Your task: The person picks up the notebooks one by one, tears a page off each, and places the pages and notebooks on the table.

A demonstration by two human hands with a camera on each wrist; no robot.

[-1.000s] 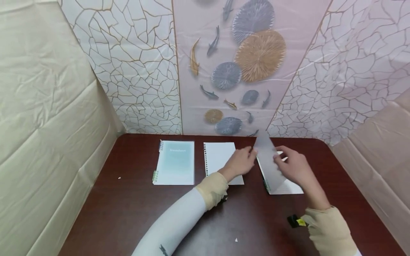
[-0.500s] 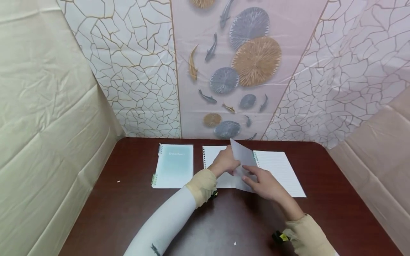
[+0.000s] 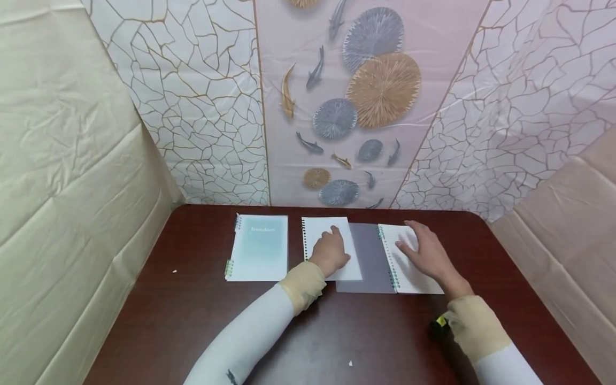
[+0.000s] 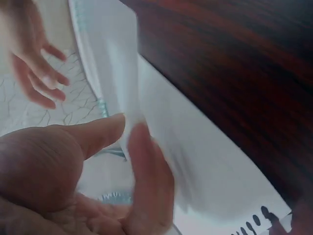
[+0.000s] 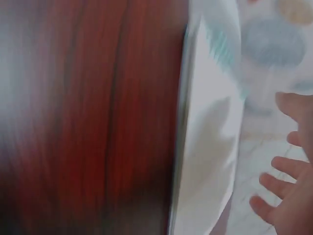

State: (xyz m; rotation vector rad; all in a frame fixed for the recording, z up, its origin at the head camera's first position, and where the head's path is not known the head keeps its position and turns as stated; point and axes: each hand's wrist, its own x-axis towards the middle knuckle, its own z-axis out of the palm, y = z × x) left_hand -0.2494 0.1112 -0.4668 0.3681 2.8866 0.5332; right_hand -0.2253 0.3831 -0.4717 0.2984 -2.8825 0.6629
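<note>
A lined, ring-bound notebook [image 3: 404, 267] lies open on the table, its grey translucent cover [image 3: 370, 262] turned out to the left. That cover overlaps a white sheet with punched holes [image 3: 353, 267]; which lies on top I cannot tell. My left hand [image 3: 329, 254] is over the white sheet, index finger extended and thumb apart. The left wrist view shows its thumb and index finger [image 4: 139, 156] close to the cover's edge, with a small gap between them. My right hand [image 3: 428, 254] hovers over the lined page, fingers spread and holding nothing, as the right wrist view also shows.
A ring-bound notebook with a pale blue cover [image 3: 263, 248] lies to the left. Small white scraps, such as one scrap [image 3: 351, 363], dot the dark wooden table [image 3: 216, 321]. Patterned cloth [image 3: 221, 133] hangs behind the table, and beige cloth [image 3: 62, 214] hangs at the left.
The notebook's cover has swung from upright over to the left and now lies flat. My left hand has let go of it. My right hand went left with the cover, then came back right.
</note>
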